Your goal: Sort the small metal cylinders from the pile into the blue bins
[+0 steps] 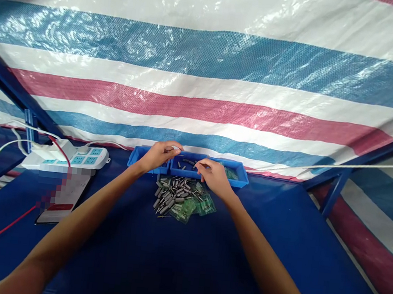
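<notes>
Forearms stretch up from the lower frame across the blue table (177,266) to a heap of grey components (170,193) and green circuit boards (193,205) at centre. Just above the heap, the right hand (214,177) hovers with fingers loosely curled, while the left hand (158,154) pinches something tiny over the blue trays (238,179); a white power strip (83,156) lies at left, the striped tarp (204,73) behind.

Two hands (158,154) (214,177), three blue trays (238,182), one power strip (76,157), uncounted grey parts (168,193).
</notes>
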Demonstrator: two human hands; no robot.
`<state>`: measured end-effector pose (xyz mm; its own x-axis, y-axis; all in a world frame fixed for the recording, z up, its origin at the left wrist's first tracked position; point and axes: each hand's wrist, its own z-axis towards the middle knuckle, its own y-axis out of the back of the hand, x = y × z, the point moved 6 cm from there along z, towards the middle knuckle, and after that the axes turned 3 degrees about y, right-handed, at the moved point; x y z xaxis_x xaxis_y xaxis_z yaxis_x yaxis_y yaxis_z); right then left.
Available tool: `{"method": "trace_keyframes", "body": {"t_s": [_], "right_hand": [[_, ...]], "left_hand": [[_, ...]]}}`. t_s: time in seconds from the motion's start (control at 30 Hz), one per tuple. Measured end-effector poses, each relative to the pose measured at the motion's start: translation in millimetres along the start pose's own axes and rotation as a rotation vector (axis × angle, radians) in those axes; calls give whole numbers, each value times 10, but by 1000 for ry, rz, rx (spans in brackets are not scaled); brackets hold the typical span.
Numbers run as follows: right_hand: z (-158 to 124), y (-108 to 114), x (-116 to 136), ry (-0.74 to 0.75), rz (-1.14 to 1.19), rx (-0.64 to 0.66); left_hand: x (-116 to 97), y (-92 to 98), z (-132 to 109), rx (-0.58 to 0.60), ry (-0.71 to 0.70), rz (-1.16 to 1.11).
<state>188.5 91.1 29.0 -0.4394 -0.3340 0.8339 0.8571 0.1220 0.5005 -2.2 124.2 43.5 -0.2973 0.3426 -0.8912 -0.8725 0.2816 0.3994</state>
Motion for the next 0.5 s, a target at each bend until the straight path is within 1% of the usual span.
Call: {"method": "trace_keyframes", "body": {"t_s": [0.07, 0.13, 0.17, 0.27, 0.37, 0.5], "right_hand": [[5, -13, 72, 19, -71, 63], [-32, -71, 120, 31, -108, 138], [-60, -109, 137, 35, -117, 177], [-134, -201, 179, 69, -136, 258], [-160, -227, 195, 113, -142, 263], [-156, -220, 145, 105, -145, 221]], "left_hand": [[-4, 20, 6, -7, 29, -39], [17, -52, -47, -11, 63, -56], [28, -113, -84, -5, 79, -38], [13, -340, -188, 83, 82, 31], [-15, -454, -243, 125, 95, 48], [19, -453, -274, 139, 141, 11]]}}
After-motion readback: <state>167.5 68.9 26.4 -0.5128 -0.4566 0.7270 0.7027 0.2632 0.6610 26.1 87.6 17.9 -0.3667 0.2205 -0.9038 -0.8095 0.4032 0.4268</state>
